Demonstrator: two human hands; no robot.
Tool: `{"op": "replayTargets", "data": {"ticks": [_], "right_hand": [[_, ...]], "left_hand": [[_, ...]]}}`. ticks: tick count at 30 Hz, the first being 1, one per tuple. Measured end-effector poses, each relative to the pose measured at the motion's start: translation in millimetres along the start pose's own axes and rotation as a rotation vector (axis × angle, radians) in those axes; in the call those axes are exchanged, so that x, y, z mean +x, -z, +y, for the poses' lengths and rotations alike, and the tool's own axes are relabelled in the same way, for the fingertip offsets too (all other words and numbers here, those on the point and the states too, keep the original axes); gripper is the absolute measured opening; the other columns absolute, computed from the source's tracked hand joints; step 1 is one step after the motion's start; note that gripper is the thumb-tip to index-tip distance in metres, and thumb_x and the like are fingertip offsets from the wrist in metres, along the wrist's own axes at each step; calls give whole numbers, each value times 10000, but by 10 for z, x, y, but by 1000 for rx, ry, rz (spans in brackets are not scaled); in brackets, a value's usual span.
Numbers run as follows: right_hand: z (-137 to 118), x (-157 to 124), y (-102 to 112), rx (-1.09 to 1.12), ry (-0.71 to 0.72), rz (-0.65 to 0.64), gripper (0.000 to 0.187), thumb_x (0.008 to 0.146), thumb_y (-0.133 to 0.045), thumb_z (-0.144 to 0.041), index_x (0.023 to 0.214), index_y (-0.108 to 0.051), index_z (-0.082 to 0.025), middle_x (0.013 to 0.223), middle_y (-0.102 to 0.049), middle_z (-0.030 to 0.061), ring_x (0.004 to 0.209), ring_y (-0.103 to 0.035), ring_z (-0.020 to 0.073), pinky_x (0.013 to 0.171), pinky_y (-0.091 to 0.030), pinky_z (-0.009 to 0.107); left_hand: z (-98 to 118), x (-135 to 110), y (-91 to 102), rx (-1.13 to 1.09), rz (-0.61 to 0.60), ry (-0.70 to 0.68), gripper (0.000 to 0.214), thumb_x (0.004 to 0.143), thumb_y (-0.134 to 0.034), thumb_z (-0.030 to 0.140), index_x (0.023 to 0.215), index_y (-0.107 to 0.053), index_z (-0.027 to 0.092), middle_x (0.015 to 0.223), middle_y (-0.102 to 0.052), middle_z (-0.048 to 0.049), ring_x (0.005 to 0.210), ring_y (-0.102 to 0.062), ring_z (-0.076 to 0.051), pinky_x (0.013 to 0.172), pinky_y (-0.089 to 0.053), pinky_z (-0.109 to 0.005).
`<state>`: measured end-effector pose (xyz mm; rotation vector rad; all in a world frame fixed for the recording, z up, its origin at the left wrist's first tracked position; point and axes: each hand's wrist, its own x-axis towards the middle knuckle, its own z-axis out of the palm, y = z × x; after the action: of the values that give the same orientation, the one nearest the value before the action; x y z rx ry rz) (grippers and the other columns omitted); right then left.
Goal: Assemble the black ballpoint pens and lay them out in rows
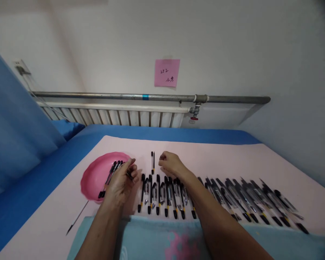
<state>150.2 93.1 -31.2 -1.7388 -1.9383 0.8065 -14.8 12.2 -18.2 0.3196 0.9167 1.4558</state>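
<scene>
My left hand (pixel 122 182) is curled at the right rim of a pink plate (pixel 93 177), its fingers closed round a small dark pen part that I cannot name. Several assembled black pens (pixel 110 176) lie in the plate. My right hand (pixel 170 163) is closed in a loose fist on the pink sheet, just right of a lone pen barrel and refill (pixel 152 161). Whether it holds anything is hidden. Below both hands runs a long row of black pens (pixel 162 195) and loose parts, stretching to the right.
A loose refill (pixel 77 217) lies on the pink sheet (pixel 227 159) at the lower left. A light blue cloth (pixel 141 238) covers the near edge. Blue bedding (pixel 29 187), a radiator (pixel 111 116), a steel pipe (pixel 151 97) and a pink note (pixel 167 73) are behind.
</scene>
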Motion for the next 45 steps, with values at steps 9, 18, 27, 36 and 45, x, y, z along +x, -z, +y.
{"op": "replayTargets", "data": {"ticks": [9, 18, 27, 36, 45], "right_hand": [[23, 42, -211, -151, 47, -79, 198, 650, -515, -158, 759, -680, -149, 709, -658, 35, 640, -569, 125, 556, -376, 183], [38, 50, -200, -185, 104, -105, 243, 703, -470, -138, 791, -695, -163, 750, -675, 43, 688, -581, 138, 622, -393, 202], [59, 47, -155, -98, 60, -82, 239, 691, -474, -121, 776, -693, -170, 653, -655, 22, 611, -580, 127, 606, -403, 209], [-332, -228, 21, 151, 213, -188, 208, 738, -466, -180, 805, -663, -166, 672, -641, -9, 568, -546, 90, 527, -398, 173], [-608, -501, -192, 114, 573, -123, 141, 677, -485, -84, 719, -600, -154, 677, -600, -10, 627, -512, 100, 579, -372, 192]], "left_hand": [[-6, -36, -4, 1, -5, -6, 146, 733, -591, 214, 829, -574, 106, 605, -493, 3, 445, -404, -55, 399, -329, -179], [3, -42, -22, 3, 33, -1, 108, 717, -592, 191, 781, -576, 106, 569, -505, 0, 442, -435, -65, 405, -350, -177], [5, -67, -55, 5, 48, 13, 127, 790, -513, 198, 819, -588, 100, 659, -595, -65, 575, -577, -128, 559, -485, -246], [-24, -95, -169, -43, 65, -3, 185, 837, -455, 216, 806, -593, 97, 811, -644, -124, 751, -623, -168, 700, -485, -288], [-118, -120, -247, -119, -44, -30, 194, 828, -476, 204, 769, -626, 96, 786, -641, -83, 789, -604, -156, 736, -467, -242]]}}
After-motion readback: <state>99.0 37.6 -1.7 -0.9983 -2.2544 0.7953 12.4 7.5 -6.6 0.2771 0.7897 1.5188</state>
